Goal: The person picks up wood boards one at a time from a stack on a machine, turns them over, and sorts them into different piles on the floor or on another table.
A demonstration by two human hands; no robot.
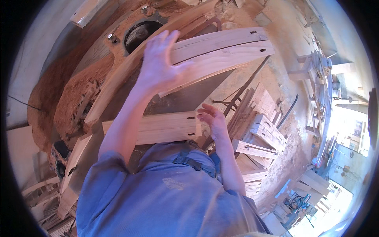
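Note:
Two long wooden boards (225,53), each with a dark slot in its right end, lie side by side with a thin gap between them. My left hand (160,61) is over their left end, fingers stretched and thumb out; whether it presses on the wood I cannot tell. Closer to my body, more slotted wooden pieces (167,127) lie against each other on the dark grey machine table (169,102). Beside their right end is my right hand (213,120), its fingers loosely bent and apart, with nothing visible in it.
A long curved wooden piece (114,89) runs along the far left of the table. Behind it are a round black opening (140,35) and heaped reddish sawdust (79,79). Stacked slotted timbers (268,132) stand low on the right, near a dark curved bar (289,110).

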